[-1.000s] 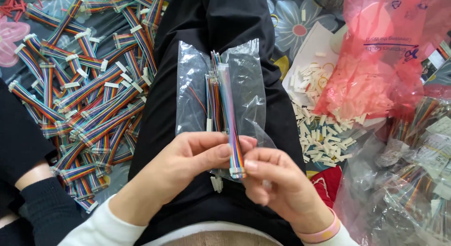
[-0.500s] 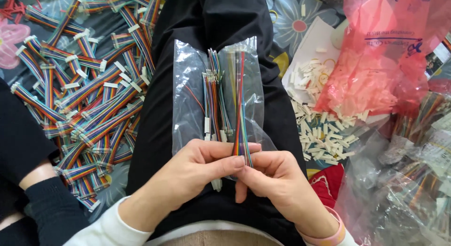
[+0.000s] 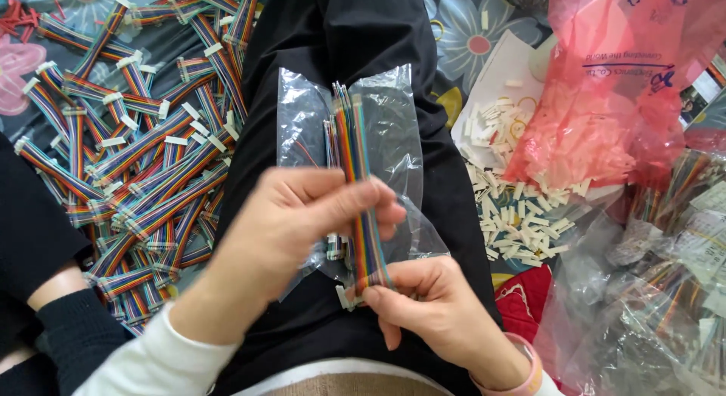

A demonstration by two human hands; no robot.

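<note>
Ribbon cable, a flat rainbow-striped length, runs nearly upright through the middle of the frame, pinched at two places so it stays taut and straight. The left hand wraps loosely around its middle, fingers curled over the stripes with the thumb behind, partly closed rather than clenched. The right hand, lower centre, grips the bottom end between thumb and fingertips, just beside a small white connector.

Behind the cable a clear plastic bag lies flat on the black-trousered lap, holding a few more cables; resting there, it stays within reach of both hands.

At the left of the frame a heap of finished ribbon cables lies spread on the floral cloth. On the right, loose white connectors spill beside a pink plastic bag, near the right hand.
</note>
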